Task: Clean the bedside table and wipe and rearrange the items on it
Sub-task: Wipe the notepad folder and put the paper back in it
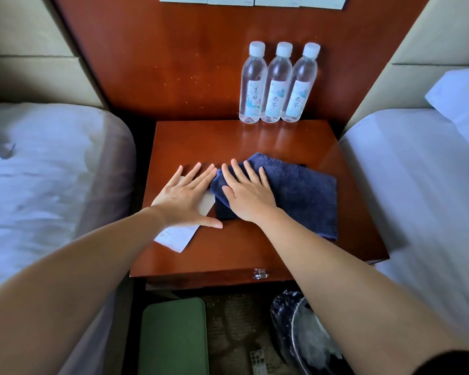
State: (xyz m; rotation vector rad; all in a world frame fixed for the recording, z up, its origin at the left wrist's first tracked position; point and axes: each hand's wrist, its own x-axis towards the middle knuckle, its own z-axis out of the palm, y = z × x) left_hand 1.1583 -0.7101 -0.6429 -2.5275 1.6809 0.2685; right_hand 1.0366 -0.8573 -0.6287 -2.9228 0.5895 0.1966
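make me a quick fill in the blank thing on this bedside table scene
1. ______ water bottles stand upright at the back of the bedside table.
2. The left hand lies flat on the white paper slip, the right hand on a ______ cloth.
3. The bottles' caps are all ______.
Missing words: three; blue; white.

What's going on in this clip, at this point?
A person is cleaning a wooden bedside table. The right hand presses flat on a dark blue cloth on the tabletop; the left hand lies flat on a white paper slip beside it. Three water bottles stand in a row at the back right.
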